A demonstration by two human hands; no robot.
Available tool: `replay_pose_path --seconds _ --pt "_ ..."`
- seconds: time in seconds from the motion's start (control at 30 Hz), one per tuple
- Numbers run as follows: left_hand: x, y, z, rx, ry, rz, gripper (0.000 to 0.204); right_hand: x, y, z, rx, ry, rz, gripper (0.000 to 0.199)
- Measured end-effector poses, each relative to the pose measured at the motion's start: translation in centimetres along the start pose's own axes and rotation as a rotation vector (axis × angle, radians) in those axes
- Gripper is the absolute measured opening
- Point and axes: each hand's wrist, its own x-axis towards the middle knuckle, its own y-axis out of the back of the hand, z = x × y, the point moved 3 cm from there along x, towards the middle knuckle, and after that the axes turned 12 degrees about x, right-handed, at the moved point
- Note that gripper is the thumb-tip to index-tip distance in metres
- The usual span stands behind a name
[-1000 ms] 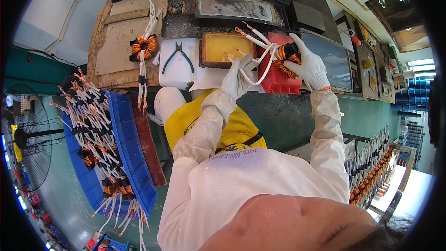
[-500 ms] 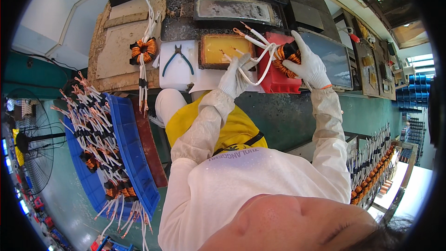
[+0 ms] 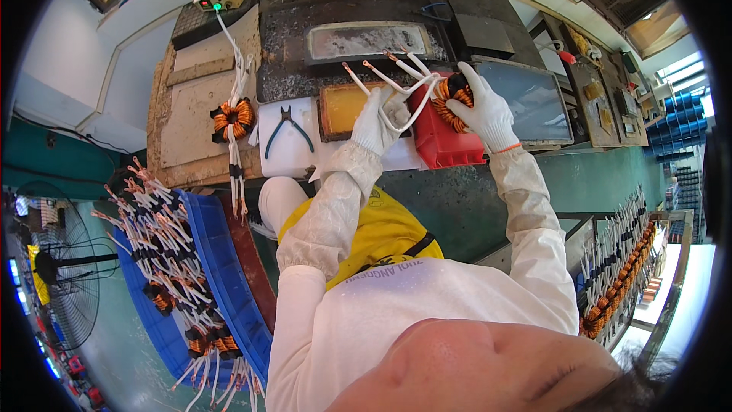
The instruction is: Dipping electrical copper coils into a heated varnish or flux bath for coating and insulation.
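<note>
My right hand [image 3: 488, 116] grips a ring-shaped coil [image 3: 453, 109] of copper-coloured wire with black wrapping. White leads [image 3: 418, 113] with bare copper ends run from the coil toward the left. My left hand [image 3: 375, 123] is closed around some of them, its fingers partly hidden by a bent lead. The copper ends point away from me, near the front edge of a rectangular metal pot [image 3: 311, 47] with a grey, crusted surface. Below the leads lies a framed yellow block [image 3: 340, 109]. Beneath the coil is a red plastic tray [image 3: 448, 154]. Both hands wear white gloves.
Cutting pliers [image 3: 289, 127] lie on a white sheet at the left. Another coil [image 3: 232, 117] rests on the bench farther left. A blue crate [image 3: 221, 275] of coils stands beside me, and coils line a rack [image 3: 621, 282] at the right. A fan [image 3: 69, 267] stands far left.
My left hand and the leads have moved forward, carrying the copper ends from over the yellow block toward the metal pot. The coil has shifted slightly forward in my right hand; the view has tilted.
</note>
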Motion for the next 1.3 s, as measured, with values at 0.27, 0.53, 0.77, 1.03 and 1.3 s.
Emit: replay_pose_path --seconds 0.27,0.53,0.77,1.03,1.3 --pt "4.5 -2.1 2.2 0.053 -0.050 0.002 0.036 4.6 -0.6 0.3 -0.072 -0.010 0.022 0.076" --pt "7.3 0.6 2.3 0.065 -0.048 -0.138 0.033 6.5 -1.7 -0.1 -0.167 -0.069 -0.071 0.078" --pt "7.6 0.4 2.8 0.069 -0.060 -0.097 0.027 7.8 -1.8 -1.3 -0.240 -0.067 -0.088 0.077" --pt "8.0 0.7 3.2 0.081 -0.039 -0.085 0.027 8.5 -2.1 -1.8 -0.256 -0.011 -0.045 0.061" --pt "7.6 0.0 3.4 0.139 -0.042 -0.024 0.028 8.9 -2.3 -1.5 -0.270 -0.046 -0.108 0.071"
